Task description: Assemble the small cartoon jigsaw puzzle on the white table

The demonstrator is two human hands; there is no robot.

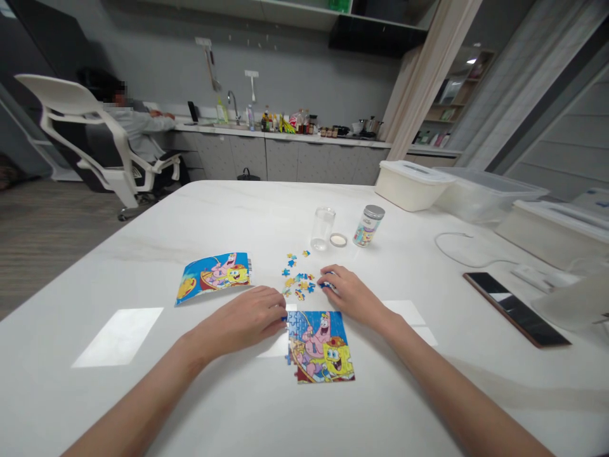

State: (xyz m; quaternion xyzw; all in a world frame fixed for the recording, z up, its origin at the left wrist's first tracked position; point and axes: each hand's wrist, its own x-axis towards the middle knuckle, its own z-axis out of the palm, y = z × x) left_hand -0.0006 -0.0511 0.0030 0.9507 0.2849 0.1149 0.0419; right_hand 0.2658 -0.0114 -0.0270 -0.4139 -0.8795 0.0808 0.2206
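Observation:
A partly assembled jigsaw puzzle [323, 349] with cartoon characters lies flat on the white table, its left edge ragged. My left hand [259, 311] is at the upper left of that edge, thumb and fingers pinched on a small blue puzzle piece [284, 318]. Above the puzzle, my right hand [349, 292] rests with curled fingers on a dark blue puzzle piece [326, 285], which they partly cover. Between the hands, several loose puzzle pieces [299, 279] are scattered in a small heap. To the left stands a curved picture card [214, 276] showing a similar scene.
Beyond the pieces are a clear jar [323, 228], a lid [338, 240] and a labelled jar [368, 226]. A phone [516, 308], a cable [457, 254] and storage boxes [413, 184] occupy the right side. Across the room, a person [143, 130] sits on a white chair [90, 127].

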